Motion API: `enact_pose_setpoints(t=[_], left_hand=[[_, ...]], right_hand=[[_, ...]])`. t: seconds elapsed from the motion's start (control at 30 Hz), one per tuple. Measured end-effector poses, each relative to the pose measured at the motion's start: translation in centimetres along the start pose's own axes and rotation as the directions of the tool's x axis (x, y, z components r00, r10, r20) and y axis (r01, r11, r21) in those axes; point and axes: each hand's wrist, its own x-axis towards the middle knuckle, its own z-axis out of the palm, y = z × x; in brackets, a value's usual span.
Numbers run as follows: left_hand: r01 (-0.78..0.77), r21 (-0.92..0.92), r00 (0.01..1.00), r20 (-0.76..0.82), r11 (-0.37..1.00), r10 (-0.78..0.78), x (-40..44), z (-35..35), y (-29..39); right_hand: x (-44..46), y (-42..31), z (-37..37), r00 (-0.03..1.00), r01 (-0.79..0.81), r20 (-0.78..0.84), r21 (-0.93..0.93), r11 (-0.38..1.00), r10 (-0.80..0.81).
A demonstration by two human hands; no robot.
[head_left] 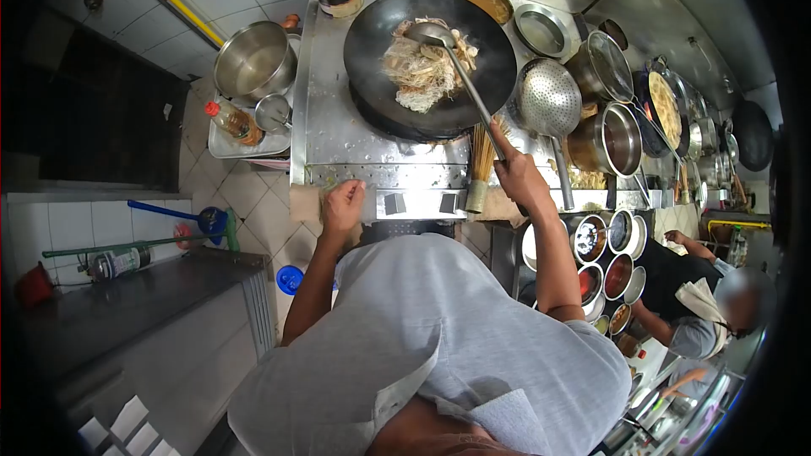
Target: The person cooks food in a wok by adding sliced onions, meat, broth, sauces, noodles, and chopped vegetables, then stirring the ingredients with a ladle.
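Observation:
My right hand (522, 179) is wrapped around the handle of a long ladle (470, 83), index finger stretched along it. The ladle's bowl rests on pale, thin noodles (416, 76) in a large black wok (369, 42) on the stove. Loosely curled, my left hand (342, 205) is at the stove's front edge, left of the control knobs, with nothing visible in it. A folded brown cloth (305, 202) lies beside that hand. Just left of my right hand, a bamboo wok brush (480, 173) stands against the wok's near side.
A perforated skimmer (549, 97) and steel pots (621, 140) sit right of the wok. Seasoning bowls (618, 275) stand at my right. Leftward are a big steel pot (253, 63) and a red-capped bottle (234, 122). A co-worker (680, 287) stands at far right.

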Motion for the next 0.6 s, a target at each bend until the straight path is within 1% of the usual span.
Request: enact_pose_setpoints(t=[0.03, 0.1, 0.17, 0.2, 0.23, 0.3, 0.33, 0.37, 0.4, 0.43, 0.47, 0.5, 0.53, 0.57, 0.6], left_hand=[[-0.001, 0.001, 1.000, -0.001, 1.000, 0.001, 0.1, 0.1, -0.3], [-0.040, 0.055, 0.999, -0.002, 0.998, 0.040, 0.1, 0.2, -0.4], [-0.048, 0.042, 0.999, 0.022, 0.998, 0.047, 0.0, 0.4, 0.0], [-0.053, 0.028, 0.998, 0.030, 0.998, 0.052, 0.1, 0.6, 0.3], [-0.053, 0.029, 0.998, 0.034, 0.998, 0.052, 0.0, 0.9, 0.2], [-0.064, 0.040, 0.997, 0.049, 0.997, 0.062, 0.3, 1.2, 0.1], [-0.067, 0.040, 0.997, 0.048, 0.997, 0.065, 0.5, 1.3, 0.1], [-0.115, 0.069, 0.993, 0.042, 0.991, 0.112, 0.6, 1.3, 0.2], [-0.161, 0.099, 0.987, 0.038, 0.982, 0.158, 0.6, 1.3, 0.6], [-0.158, 0.097, 0.987, 0.040, 0.983, 0.154, 0.6, 1.2, 0.9], [-0.126, 0.089, 0.991, 0.050, 0.988, 0.122, 0.6, 1.3, 1.2], [-0.096, 0.079, 0.994, 0.058, 0.992, 0.092, 0.6, 1.5, 1.4], [-0.094, 0.079, 0.994, 0.059, 0.992, 0.090, 0.5, 1.6, 1.4], [-0.126, 0.075, 0.991, 0.065, 0.989, 0.121, 0.5, 1.6, 1.4], [-0.160, 0.071, 0.985, 0.071, 0.985, 0.155, 0.6, 1.5, 1.4]], right_hand=[[-0.1, -0.2, 0.0, 0.999, -0.031, -0.031, -0.097, 0.995, 0.028], [0.4, 1.2, 1.7, 0.998, -0.018, -0.057, -0.077, 0.997, 0.013], [1.5, 2.0, 2.2, 0.997, -0.078, -0.020, -0.049, 0.996, 0.077], [1.8, 2.1, 1.7, 0.994, 0.062, -0.090, 0.007, 0.998, -0.062], [1.7, 2.2, 0.9, 0.994, 0.059, -0.090, 0.009, 0.998, -0.058], [1.5, 1.8, -1.3, 0.996, -0.089, 0.040, 0.158, 0.983, 0.084], [1.2, 2.4, -0.4, 0.999, -0.019, -0.039, 0.107, 0.994, 0.023], [0.9, 2.6, 0.4, 0.999, -0.018, -0.040, 0.107, 0.994, 0.023], [0.7, 2.6, 1.2, 0.999, -0.018, -0.038, 0.067, 0.998, 0.021], [0.6, 2.9, 1.9, 0.999, -0.021, -0.033, 0.027, 0.999, 0.021], [0.7, 3.7, 2.5, 0.998, 0.004, -0.070, 0.013, 1.000, -0.003], [0.6, 3.2, 1.5, 0.998, 0.002, -0.066, 0.010, 1.000, -0.001], [0.1, 1.9, -0.4, 0.997, -0.081, 0.020, 0.109, 0.991, 0.079], [-0.5, 0.3, -2.3, 0.983, -0.169, 0.111, 0.202, 0.965, 0.149], [-1.4, -1.4, -3.8, 0.970, -0.216, 0.145, 0.130, 0.968, 0.197]])
